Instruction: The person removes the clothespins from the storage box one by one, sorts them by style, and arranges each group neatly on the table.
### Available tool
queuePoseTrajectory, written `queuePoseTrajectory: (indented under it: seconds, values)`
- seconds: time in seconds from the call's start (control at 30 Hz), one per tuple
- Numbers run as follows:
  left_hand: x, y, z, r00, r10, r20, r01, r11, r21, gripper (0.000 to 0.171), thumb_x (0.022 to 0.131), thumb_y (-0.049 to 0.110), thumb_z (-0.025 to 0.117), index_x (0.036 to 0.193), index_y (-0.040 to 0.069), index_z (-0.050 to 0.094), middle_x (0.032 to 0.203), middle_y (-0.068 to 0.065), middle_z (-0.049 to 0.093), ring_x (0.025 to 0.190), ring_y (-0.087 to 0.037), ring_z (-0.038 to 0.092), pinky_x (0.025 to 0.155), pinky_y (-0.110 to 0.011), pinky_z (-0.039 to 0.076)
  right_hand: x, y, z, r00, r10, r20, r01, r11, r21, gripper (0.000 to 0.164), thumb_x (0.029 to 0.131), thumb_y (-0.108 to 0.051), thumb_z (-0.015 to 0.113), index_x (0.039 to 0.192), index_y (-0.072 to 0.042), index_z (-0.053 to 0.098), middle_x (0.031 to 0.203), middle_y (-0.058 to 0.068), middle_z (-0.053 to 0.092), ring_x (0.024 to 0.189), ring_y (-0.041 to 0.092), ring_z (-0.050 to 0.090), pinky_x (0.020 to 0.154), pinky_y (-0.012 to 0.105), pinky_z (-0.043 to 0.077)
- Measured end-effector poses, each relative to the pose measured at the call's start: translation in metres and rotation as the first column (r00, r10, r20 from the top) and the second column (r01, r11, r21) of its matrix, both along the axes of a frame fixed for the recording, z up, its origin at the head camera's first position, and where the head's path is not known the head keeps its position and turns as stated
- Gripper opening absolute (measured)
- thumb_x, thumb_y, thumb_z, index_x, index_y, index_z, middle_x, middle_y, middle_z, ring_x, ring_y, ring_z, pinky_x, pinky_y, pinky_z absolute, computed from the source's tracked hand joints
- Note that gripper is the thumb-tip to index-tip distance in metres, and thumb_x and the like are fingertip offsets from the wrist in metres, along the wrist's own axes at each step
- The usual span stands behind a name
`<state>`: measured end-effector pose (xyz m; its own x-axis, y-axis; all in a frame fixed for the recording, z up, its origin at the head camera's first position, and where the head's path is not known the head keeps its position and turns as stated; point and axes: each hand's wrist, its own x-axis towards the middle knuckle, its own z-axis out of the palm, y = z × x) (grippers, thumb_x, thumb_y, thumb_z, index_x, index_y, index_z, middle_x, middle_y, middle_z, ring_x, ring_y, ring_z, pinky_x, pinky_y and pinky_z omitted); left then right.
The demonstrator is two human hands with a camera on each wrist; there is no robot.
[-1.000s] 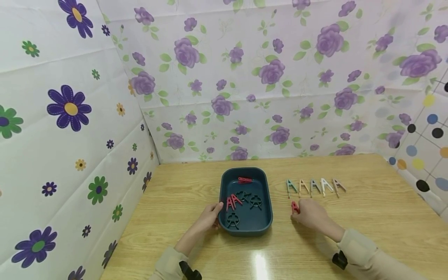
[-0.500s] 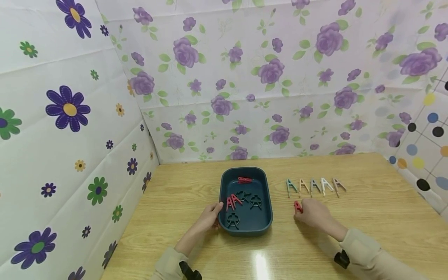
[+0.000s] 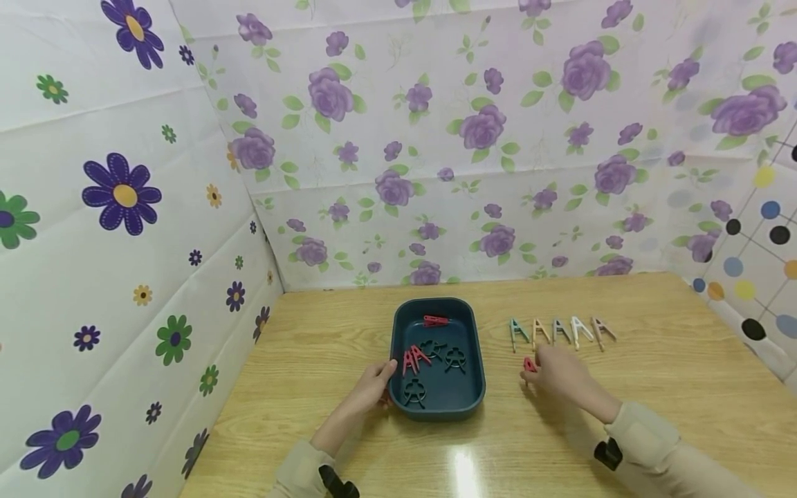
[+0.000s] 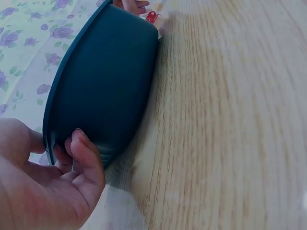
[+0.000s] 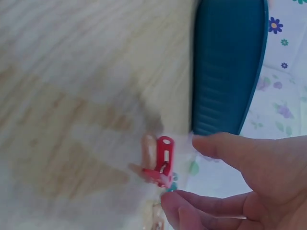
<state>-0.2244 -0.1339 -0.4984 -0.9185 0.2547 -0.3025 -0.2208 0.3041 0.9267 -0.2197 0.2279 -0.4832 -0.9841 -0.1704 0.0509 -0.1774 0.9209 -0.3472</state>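
My left hand (image 3: 370, 387) grips the left rim of a dark teal plastic bin (image 3: 438, 413), thumb over the rim and fingers curled against the outer wall. Inside the bin lie a red clothespin (image 3: 436, 320) at the far end, two more red ones near the left wall, and dark green clips with round middles (image 3: 455, 358). My right hand (image 5: 225, 177) hovers by a red clothespin (image 5: 164, 155) standing on the table right of the bin. In the right wrist view, thumb and fingers are spread apart, with a gap to that clothespin.
Behind my right hand, a row of several clothespins lies on the wooden table (image 3: 299, 346): teal (image 3: 519, 334), beige, grey-blue, white (image 3: 582, 332) and mauve (image 3: 602, 333). Flowered sheets (image 3: 398, 228) hang at the back and left; a dotted sheet hangs at the right.
My right hand slid the red clothespin slightly right along the table, then let go of it and lifted a little. My left hand and the bin have stayed put.
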Motion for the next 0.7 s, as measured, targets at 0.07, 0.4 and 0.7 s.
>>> queuePoseTrajectory:
  seconds: [0.07,0.4,0.7]
  values:
    - [0.000,0.000,0.000,1.000,-0.003,-0.004,0.003,1.000,-0.001,0.056,0.104,0.044,0.035,0.128,-0.004,0.051,0.073,-0.001,0.052,0.060,-0.012,0.049,0.054,-0.022,0.043,-0.002,-0.002,0.003,1.000,0.015,-0.023,-0.015,1.000,-0.015,0.026,0.086,-0.025,0.071,0.074,-0.005,0.058,0.055,-0.003,0.045,0.045,0.009,0.034,0.042,0.022,0.025]
    - [0.002,0.002,0.001,1.000,0.015,-0.002,-0.015,1.000,0.004,0.058,0.104,0.044,0.037,0.133,-0.004,0.048,0.073,-0.001,0.052,0.059,-0.012,0.049,0.053,-0.023,0.043,-0.012,-0.029,0.013,0.995,0.057,-0.085,-0.060,0.998,-0.037,0.014,0.091,-0.021,0.063,0.087,-0.008,0.064,0.065,-0.001,0.059,0.051,0.009,0.049,0.051,0.028,0.041]
    - [0.000,0.001,-0.001,1.000,0.019,0.002,-0.019,1.000,0.001,0.056,0.104,0.043,0.036,0.129,-0.004,0.050,0.073,-0.002,0.051,0.059,-0.012,0.048,0.053,-0.023,0.042,-0.012,-0.047,0.020,0.980,0.100,-0.172,-0.110,0.993,-0.049,0.009,0.089,-0.018,0.064,0.085,-0.011,0.065,0.074,-0.001,0.061,0.059,0.008,0.049,0.054,0.026,0.041]
